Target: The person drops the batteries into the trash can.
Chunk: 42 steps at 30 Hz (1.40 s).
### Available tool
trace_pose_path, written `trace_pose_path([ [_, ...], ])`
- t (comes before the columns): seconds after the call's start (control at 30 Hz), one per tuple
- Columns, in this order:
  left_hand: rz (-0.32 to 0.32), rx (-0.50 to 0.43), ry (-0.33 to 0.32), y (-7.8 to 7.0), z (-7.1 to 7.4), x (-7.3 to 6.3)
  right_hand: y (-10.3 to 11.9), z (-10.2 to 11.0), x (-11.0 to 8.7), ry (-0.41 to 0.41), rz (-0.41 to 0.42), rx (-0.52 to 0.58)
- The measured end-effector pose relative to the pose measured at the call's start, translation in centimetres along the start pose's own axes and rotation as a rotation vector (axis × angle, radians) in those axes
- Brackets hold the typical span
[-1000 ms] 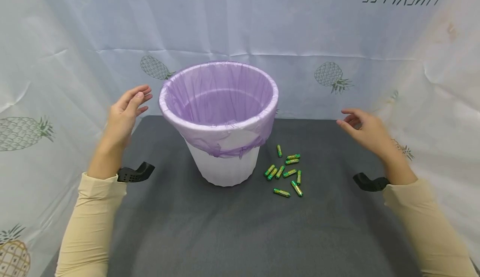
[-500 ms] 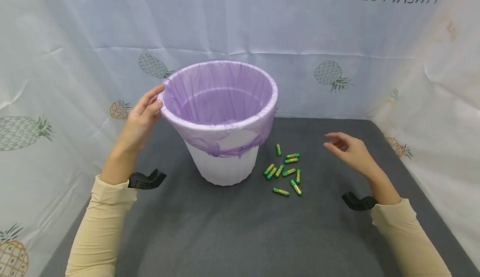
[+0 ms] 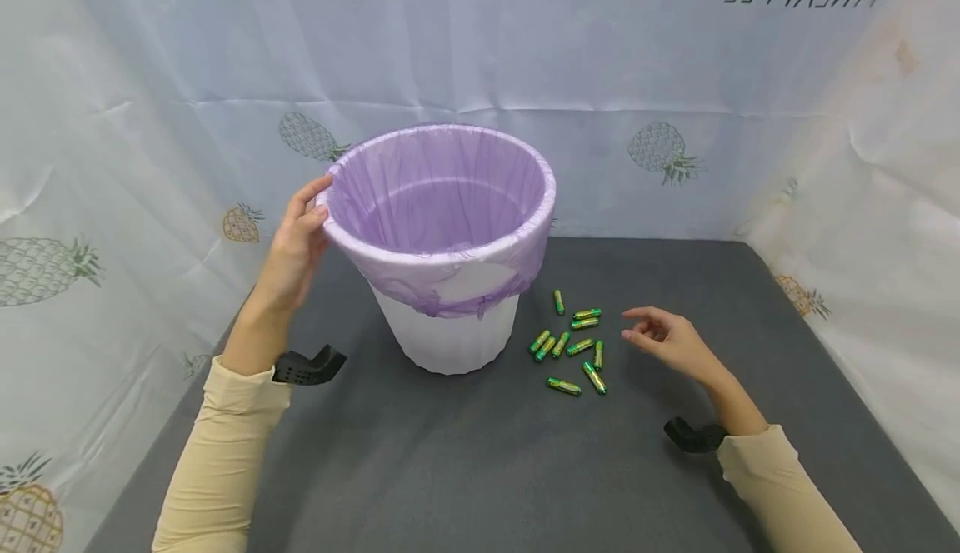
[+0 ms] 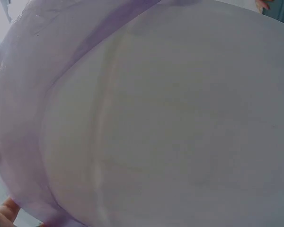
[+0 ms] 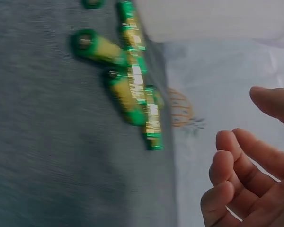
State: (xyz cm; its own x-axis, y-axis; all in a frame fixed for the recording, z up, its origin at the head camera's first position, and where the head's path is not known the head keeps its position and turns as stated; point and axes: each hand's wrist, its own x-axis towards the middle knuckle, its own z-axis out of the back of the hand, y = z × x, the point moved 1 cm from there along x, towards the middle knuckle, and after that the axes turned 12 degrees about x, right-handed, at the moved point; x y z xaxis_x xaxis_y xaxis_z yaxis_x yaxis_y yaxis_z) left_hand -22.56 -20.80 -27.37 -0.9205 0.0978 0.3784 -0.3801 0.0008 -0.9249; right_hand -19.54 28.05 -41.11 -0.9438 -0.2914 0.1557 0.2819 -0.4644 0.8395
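In the head view, a white trash can (image 3: 450, 341) stands upright with a purple liner bag (image 3: 450, 195) folded over its rim. My left hand (image 3: 296, 249) holds the can's rim at its left side, fingers and thumb on the bag. The left wrist view is mostly filled by the can's wall (image 4: 180, 118), with fingertips (image 4: 7, 211) at the lower left corner. Several green and gold batteries (image 3: 580, 347) lie scattered right of the can. To their right my right hand (image 3: 671, 341) hovers with loosely bent fingers, thumb and fingertips apart, holding nothing, as the right wrist view confirms.
A dark grey cloth (image 3: 480, 470) covers the table. White curtains (image 3: 585, 45) printed with pineapples hang behind and on both sides. Each wrist carries a black strap mount, such as the right mount (image 3: 693, 436).
My left hand has moved right onto the can's rim. My right hand has come left and toward me, closer to the batteries. The can and batteries stay in place.
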Motion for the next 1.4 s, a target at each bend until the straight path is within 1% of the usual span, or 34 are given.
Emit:
trace_pose_path([
  [0.17,-0.032,-0.04,-0.028,0.6,-0.5,0.1,-2.1,-1.6,-0.2,0.049,-0.01,0.12],
  [0.2,-0.035,-0.046,-0.038,0.6,-0.6,0.1,-2.5,-1.9,-0.1,0.056,0.014,0.15],
  [0.3,-0.041,-0.058,-0.059,0.9,-0.8,0.2,-3.5,-2.6,0.0,0.089,0.021,0.196],
  [0.37,-0.042,-0.059,-0.068,1.0,-0.8,0.2,-4.0,-2.9,0.2,0.1,-0.001,0.21],
  [0.4,-0.04,-0.057,-0.07,1.0,-0.8,0.3,-4.1,-3.0,0.3,0.104,-0.014,0.204],
  [0.43,-0.039,-0.054,-0.069,1.0,-0.8,0.3,-4.1,-3.1,0.3,0.109,-0.048,0.195],
  [0.53,-0.039,-0.047,-0.059,1.0,-0.8,0.6,-4.1,-3.2,0.6,0.118,-0.097,0.194],
  [0.73,-0.051,-0.06,-0.037,1.1,-0.9,1.3,-3.8,-3.2,1.2,0.158,-0.145,0.207],
  [0.93,-0.049,-0.1,-0.018,1.8,-1.3,2.3,-3.7,-3.3,1.5,0.195,-0.19,0.212],
  [1.13,-0.037,-0.103,0.007,2.2,-1.6,2.7,-3.9,-3.5,1.3,0.209,-0.193,0.203],
  [1.27,-0.011,-0.08,0.036,2.1,-1.0,2.7,-3.9,-3.6,1.2,0.2,-0.18,0.182],
  [1.4,0.011,-0.038,0.051,1.9,-0.5,2.7,-4.0,-3.6,1.2,0.187,-0.163,0.146],
])
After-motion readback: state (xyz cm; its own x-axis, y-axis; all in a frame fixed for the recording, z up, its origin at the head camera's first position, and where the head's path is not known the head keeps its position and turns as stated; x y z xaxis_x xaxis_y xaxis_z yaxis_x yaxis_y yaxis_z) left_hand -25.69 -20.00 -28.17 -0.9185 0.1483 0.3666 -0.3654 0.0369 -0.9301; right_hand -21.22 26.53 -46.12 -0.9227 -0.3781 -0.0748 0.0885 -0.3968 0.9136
